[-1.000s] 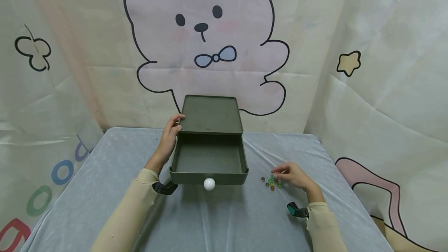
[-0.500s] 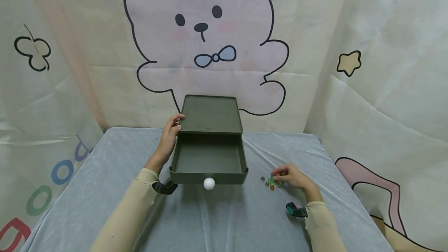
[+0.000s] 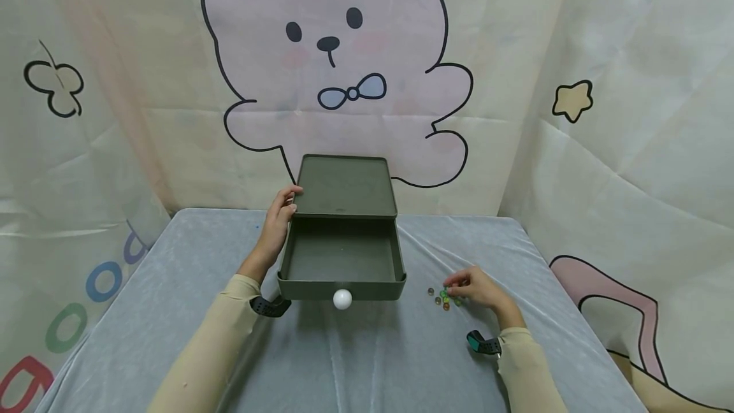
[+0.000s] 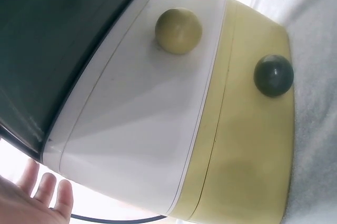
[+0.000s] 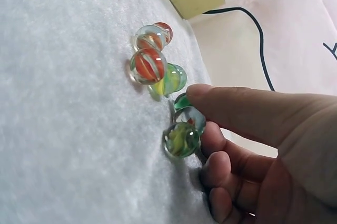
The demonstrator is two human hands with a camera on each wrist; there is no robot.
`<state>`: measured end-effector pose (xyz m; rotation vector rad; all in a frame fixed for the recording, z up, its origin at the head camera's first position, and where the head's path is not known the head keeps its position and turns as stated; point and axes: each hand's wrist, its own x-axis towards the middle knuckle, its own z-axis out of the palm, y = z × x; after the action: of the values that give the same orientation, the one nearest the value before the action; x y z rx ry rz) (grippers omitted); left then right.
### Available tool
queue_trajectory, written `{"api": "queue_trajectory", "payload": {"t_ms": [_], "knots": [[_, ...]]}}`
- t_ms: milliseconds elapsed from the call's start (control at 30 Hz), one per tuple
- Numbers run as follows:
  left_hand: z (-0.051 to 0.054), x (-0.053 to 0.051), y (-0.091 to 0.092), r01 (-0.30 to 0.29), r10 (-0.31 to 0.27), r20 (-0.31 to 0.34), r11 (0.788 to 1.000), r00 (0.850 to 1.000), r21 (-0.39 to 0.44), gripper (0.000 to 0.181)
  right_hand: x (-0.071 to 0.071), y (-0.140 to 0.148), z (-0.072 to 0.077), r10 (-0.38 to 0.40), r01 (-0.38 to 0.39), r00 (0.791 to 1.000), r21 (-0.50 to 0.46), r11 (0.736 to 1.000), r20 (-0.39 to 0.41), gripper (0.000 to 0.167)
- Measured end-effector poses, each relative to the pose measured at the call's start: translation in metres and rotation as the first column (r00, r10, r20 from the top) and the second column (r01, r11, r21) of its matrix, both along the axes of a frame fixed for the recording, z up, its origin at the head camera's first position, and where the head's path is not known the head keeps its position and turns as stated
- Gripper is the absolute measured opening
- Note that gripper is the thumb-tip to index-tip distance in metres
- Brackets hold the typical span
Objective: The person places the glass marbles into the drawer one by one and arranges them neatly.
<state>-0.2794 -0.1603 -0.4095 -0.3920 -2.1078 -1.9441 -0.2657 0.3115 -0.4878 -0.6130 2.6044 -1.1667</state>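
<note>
A drawer cabinet point(image 3: 345, 187) stands on the table, its dark green top drawer point(image 3: 344, 290) pulled out and bare inside, with a white knob point(image 3: 342, 299). Against the left side of the cabinet's top rests my left hand point(image 3: 275, 225), fingers touching the edge; in the left wrist view its fingertips point(image 4: 64, 197) show near the lower corner. My right hand point(image 3: 478, 289) is down at several glass marbles point(image 3: 438, 301) right of the cabinet. In the right wrist view the thumb point(image 5: 231, 103) presses a green marble point(image 5: 181, 101); the index finger is mostly hidden behind it.
Below the pulled-out drawer, the left wrist view shows a white drawer point(image 4: 131, 113) with a yellow knob point(image 4: 179, 30) and a yellow drawer point(image 4: 237, 166) with a green knob point(image 4: 274, 75). A grey-blue cloth point(image 3: 189, 260) covers the table. Printed curtains point(image 3: 482, 18) enclose it.
My right hand and wrist have shifted slightly left among the marbles. The left hand and the cabinet stay as they were.
</note>
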Motion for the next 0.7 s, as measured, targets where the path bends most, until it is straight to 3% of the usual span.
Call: {"api": "queue_trajectory", "payload": {"t_ms": [700], "knots": [[-0.0013,-0.0002,0.0015,-0.006,0.006,-0.020,1.000,1.000,0.015,0.042,-0.0025,-0.0036,-0.0022,-0.057,0.057,0.998,0.054,0.997,0.000,0.015]]}}
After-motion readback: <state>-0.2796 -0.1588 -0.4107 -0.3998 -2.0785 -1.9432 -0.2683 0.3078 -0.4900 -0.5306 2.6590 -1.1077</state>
